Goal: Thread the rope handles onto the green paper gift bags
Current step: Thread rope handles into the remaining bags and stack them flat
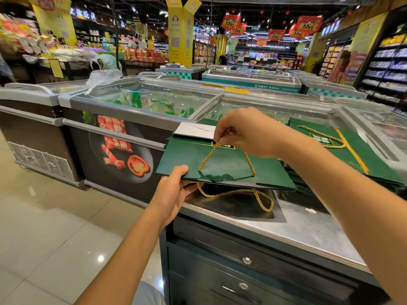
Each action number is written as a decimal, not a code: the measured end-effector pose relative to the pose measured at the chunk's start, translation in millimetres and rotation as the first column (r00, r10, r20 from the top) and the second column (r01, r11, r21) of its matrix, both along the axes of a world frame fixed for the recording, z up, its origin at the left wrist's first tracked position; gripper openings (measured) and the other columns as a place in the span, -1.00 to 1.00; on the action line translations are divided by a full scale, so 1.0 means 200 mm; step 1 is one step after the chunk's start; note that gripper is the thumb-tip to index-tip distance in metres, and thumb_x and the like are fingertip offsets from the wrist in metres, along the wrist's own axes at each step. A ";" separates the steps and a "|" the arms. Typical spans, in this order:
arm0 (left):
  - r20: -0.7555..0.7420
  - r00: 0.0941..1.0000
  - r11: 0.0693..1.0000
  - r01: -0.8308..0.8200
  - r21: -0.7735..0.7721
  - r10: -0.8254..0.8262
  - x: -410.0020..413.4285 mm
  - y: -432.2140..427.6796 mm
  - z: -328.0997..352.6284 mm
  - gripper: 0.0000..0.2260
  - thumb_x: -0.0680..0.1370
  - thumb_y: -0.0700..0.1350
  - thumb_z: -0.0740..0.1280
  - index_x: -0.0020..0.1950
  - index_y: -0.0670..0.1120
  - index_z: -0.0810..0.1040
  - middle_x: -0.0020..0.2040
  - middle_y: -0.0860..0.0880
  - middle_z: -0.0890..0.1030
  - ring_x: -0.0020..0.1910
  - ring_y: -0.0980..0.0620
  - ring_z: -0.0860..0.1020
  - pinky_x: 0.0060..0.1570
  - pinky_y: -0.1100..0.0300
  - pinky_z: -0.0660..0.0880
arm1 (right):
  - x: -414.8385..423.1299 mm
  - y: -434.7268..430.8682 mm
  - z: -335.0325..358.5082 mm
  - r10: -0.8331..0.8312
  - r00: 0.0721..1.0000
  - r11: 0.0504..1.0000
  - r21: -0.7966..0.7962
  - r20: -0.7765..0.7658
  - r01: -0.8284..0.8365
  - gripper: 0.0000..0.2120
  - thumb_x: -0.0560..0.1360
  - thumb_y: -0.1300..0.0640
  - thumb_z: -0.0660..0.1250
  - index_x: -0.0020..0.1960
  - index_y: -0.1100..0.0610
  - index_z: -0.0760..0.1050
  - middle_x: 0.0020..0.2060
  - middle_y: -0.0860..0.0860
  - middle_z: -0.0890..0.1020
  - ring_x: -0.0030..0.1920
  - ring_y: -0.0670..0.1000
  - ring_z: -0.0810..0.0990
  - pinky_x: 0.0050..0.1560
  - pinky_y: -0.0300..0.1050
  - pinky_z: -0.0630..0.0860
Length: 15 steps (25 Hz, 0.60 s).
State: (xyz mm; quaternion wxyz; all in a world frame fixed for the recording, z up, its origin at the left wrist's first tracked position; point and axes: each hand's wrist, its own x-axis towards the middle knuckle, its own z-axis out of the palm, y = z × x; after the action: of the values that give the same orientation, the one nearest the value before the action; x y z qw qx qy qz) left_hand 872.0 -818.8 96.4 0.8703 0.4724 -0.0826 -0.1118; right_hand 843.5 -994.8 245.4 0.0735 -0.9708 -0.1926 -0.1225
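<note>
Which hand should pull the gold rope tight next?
The right hand, probably. It pinches the top of the gold rope loop just above the green bag, so it can simply pull. The left hand grips the bag's near corner and steadies it.
</note>
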 end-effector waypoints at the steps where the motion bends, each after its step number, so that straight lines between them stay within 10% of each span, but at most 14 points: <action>1: -0.001 1.000 1.000 0.002 0.001 -0.002 0.00 0.00 0.00 -0.80 0.68 -0.25 0.14 0.09 -0.13 0.56 -0.04 -0.14 0.71 0.00 -0.11 0.65 0.16 -0.11 0.56 | 0.00 0.00 0.02 0.004 1.000 1.000 0.013 0.003 -0.004 -0.88 0.59 0.22 0.38 0.07 0.11 0.68 -0.11 -0.07 0.67 -0.19 -0.19 0.55 -0.18 -0.52 0.39; 10: 0.011 1.000 1.000 0.019 -0.009 -0.019 0.00 0.00 -0.01 -0.80 0.68 -0.25 0.12 0.16 -0.11 0.52 -0.01 -0.12 0.72 0.00 -0.08 0.68 0.14 -0.09 0.58 | -0.06 -0.05 0.19 0.002 0.994 0.997 0.076 0.106 -0.010 -0.89 0.59 0.16 0.40 0.08 0.11 0.67 -0.11 -0.09 0.69 -0.11 -0.13 0.64 -0.05 -0.26 0.56; 15: 0.004 1.000 0.999 0.031 -0.016 -0.031 0.00 0.01 -0.01 -0.80 0.68 -0.24 0.13 0.20 -0.11 0.51 0.02 -0.12 0.72 -0.01 -0.06 0.69 0.13 -0.07 0.58 | -0.08 -0.05 0.28 0.013 0.993 0.997 0.080 0.116 -0.022 -0.89 0.58 0.17 0.41 0.08 0.10 0.67 -0.16 -0.22 0.64 -0.15 -0.28 0.63 -0.13 -0.51 0.51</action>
State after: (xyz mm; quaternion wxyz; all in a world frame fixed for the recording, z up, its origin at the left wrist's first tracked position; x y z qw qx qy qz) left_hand 871.9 -817.7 95.4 0.8721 0.4644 -0.0924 -0.1236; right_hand 827.0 -1004.5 300.7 0.1026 -0.9565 -0.2000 -0.1857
